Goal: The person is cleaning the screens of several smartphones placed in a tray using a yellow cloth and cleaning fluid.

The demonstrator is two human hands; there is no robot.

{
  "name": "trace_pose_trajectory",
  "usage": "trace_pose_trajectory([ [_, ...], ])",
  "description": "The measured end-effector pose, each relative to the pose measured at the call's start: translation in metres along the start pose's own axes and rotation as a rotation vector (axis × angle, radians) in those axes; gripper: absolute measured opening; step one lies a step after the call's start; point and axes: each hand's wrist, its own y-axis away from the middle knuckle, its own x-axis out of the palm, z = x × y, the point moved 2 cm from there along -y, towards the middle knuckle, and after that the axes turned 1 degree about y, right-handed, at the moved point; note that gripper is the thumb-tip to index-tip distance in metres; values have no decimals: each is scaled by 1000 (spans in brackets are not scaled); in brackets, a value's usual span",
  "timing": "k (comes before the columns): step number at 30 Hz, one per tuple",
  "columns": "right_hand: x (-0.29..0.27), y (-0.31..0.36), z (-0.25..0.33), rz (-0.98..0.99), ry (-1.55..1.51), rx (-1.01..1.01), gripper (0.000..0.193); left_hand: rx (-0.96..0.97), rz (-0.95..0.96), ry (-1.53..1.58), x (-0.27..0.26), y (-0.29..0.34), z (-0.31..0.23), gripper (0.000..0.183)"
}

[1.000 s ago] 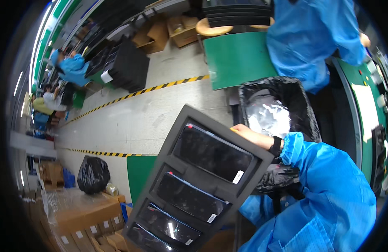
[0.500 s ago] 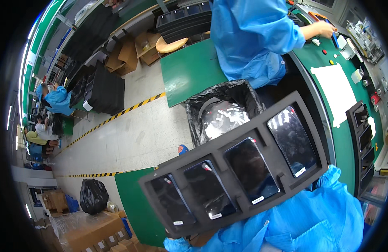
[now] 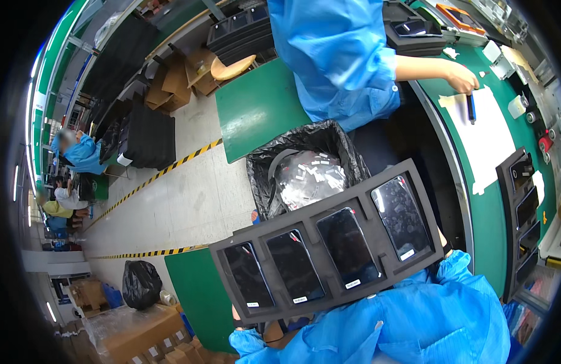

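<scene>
A black foam tray (image 3: 314,242) is held up in front of me, slightly tilted. Several dark-screened phones (image 3: 348,249) lie in its separate slots, each with a small white label at its lower end. At the tray's lower left corner a bit of my left hand (image 3: 235,313) shows, gripping the edge. My right hand (image 3: 442,239) holds the right end; most of its fingers are hidden by the tray. Blue sleeves cover both my arms. Just beyond the tray stands a bin lined with a black bag (image 3: 261,182), holding clear plastic and white strips.
A co-worker in a blue smock (image 3: 338,60) reaches right, their hand (image 3: 462,77) holding a slim dark-blue object (image 3: 472,109) over a white sheet (image 3: 474,145). Another phone tray (image 3: 505,176) lies on the green bench (image 3: 490,224). Green tabletops (image 3: 256,112) stand to the left.
The tray has come round flatter, its right end lower, and more of my right hand shows. The co-worker's hand has moved nearer, from the orange frame to over the white sheet.
</scene>
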Motion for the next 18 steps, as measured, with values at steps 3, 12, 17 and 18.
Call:
trace_pose_trajectory([
  [3, 10, 12, -65, 71, -17, 33, 25, -344, 438, 258, 31, 72, 141, 34],
  [12, -22, 20, 53, 137, 286, -377, 29, -148, -76, 117, -18, 56, -176, 17],
  [17, 40, 9, 66, 183, 933, -807, 46, 165, 188, -107, 95, 40, -274, 47],
  [18, 46, 10, 67, 220, 1046, -773, 48, 133, 255, -188, 114, 40, -277, 53],
])
